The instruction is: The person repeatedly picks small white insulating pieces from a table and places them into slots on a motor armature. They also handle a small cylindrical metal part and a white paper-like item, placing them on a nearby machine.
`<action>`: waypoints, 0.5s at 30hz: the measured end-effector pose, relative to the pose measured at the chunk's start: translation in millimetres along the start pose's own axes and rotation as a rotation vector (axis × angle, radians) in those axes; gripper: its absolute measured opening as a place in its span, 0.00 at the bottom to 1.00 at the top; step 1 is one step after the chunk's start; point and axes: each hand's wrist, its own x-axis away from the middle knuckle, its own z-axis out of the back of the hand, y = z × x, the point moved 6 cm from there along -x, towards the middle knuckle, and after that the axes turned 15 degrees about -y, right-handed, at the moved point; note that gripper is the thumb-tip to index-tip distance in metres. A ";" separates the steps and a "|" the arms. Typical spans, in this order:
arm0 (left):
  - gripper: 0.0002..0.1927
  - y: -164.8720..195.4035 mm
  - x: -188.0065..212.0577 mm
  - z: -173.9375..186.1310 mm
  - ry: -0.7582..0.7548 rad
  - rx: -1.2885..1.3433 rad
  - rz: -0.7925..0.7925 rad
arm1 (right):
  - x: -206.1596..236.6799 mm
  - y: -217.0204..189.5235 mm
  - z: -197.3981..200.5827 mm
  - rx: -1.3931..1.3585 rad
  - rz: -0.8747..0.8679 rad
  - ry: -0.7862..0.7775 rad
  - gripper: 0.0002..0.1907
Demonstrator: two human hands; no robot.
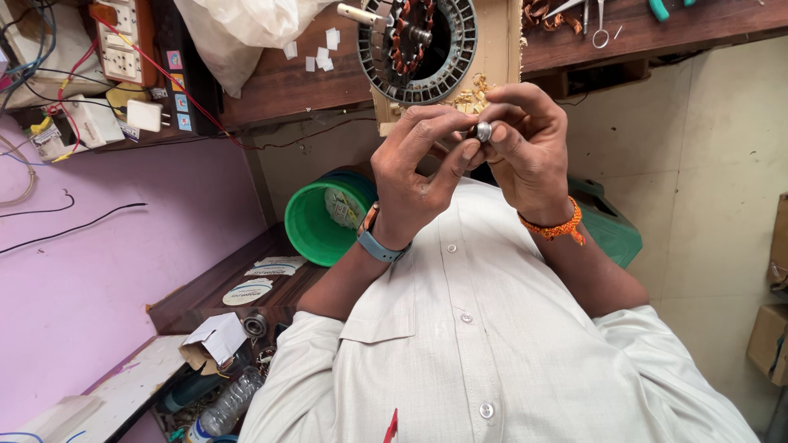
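Observation:
Both my hands are raised in front of my chest and meet around a small round silver metal part (483,131), like a bearing. My left hand (417,168), with a blue watch strap at the wrist, pinches it from the left with thumb and fingers. My right hand (529,152), with an orange thread band at the wrist, grips it from the right. Most of the part is hidden by my fingertips. Just beyond my hands, a round motor stator (419,45) with copper windings lies on the wooden workbench (279,82).
A green bucket (316,221) stands below the bench. A white plastic bag (238,29), a switchboard with red wires (123,41) and small white pieces (324,49) lie at the left. Tools (599,16) lie on the bench at the right. Cardboard boxes (771,344) sit at the far right.

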 end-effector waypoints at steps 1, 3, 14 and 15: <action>0.10 0.1 -0.4 0.2 0.001 0.000 0.001 | -0.7 -2.6 -2.1 0.018 0.013 -0.003 0.17; 0.10 0.1 -0.9 1.2 0.004 -0.004 0.000 | -1.3 -7.4 -6.9 0.170 0.007 -0.026 0.15; 0.12 -26.5 0.3 -10.6 -0.157 0.650 0.135 | 13.3 -15.8 -4.5 0.758 0.049 0.107 0.06; 0.11 -28.7 0.9 -12.4 -0.168 0.715 0.155 | 13.1 -16.8 -5.5 0.811 0.046 0.107 0.06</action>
